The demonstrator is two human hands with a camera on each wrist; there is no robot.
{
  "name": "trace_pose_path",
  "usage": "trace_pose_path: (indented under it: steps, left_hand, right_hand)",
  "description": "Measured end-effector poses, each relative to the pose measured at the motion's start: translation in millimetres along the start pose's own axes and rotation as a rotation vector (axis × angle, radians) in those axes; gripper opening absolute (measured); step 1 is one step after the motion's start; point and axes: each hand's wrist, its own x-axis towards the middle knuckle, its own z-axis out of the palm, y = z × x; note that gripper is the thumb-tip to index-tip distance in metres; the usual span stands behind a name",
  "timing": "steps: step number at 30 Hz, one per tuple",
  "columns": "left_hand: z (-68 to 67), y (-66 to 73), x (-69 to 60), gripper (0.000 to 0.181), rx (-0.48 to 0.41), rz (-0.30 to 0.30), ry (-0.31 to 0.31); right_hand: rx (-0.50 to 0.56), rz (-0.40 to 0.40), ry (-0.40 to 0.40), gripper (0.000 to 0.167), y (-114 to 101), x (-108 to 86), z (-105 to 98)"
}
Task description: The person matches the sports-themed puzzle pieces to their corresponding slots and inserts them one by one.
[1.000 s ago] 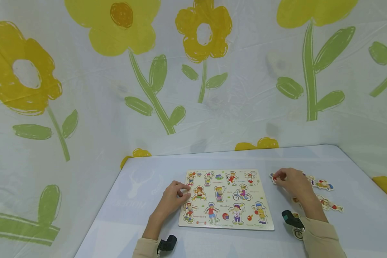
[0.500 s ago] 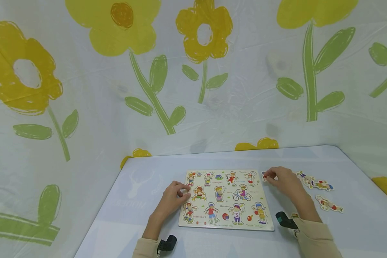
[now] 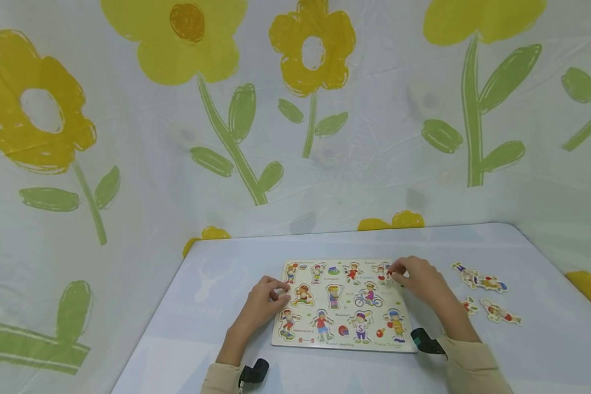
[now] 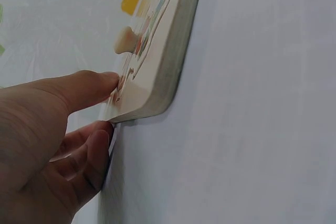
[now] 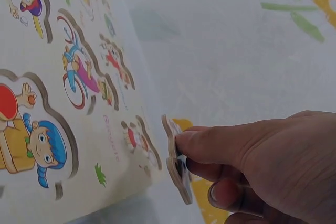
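Note:
The light puzzle board (image 3: pixel 345 303), printed with sports figures in cut outlines, lies flat on the table. At its left edge the left hand (image 3: pixel 261 306) holds it: in the left wrist view the thumb (image 4: pixel 94 88) rests on the face of the board (image 4: pixel 157 72) and curled fingers are by the underside. A wooden knob (image 4: pixel 126 41) stands up near the thumb. The right hand (image 3: pixel 421 279) is over the board's upper right corner. In the right wrist view its thumb and fingers pinch a thin cut-out piece (image 5: pixel 178 166) on edge, beside the red-clad figure's recess (image 5: pixel 139 142).
Several loose cut-out pieces lie on the table right of the board, two touching at the back (image 3: pixel 467 275), another (image 3: pixel 502 313) nearer, and one (image 3: pixel 469 306) beside the right forearm. A flower-printed cloth (image 3: pixel 374 164) hangs behind the table.
The right hand has moved left with its piece, from among the loose pieces to the board's upper right corner. The left hand has stayed at the board's left edge.

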Motion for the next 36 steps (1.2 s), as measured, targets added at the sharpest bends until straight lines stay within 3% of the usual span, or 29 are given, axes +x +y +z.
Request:
trace_pose_path:
  steps: [13, 28, 36]
  left_hand:
    - [0.5, -0.2, 0.4, 0.022, -0.009, -0.008, 0.006]
    - [-1.4, 2.2, 0.2, 0.023, 0.002, -0.005, -0.012]
    - [-4.3, 2.9, 0.7, 0.025, 0.011, 0.01, -0.041]
  right_hand:
    - [-0.073, -0.057, -0.014, 0.008, -49, -3.1, 17]
    - [-0.119, -0.112, -0.036, 0.008, -88, -12.1, 47]
    - [-0.169, -0.181, -0.026, 0.008, -103, -17.5, 64]
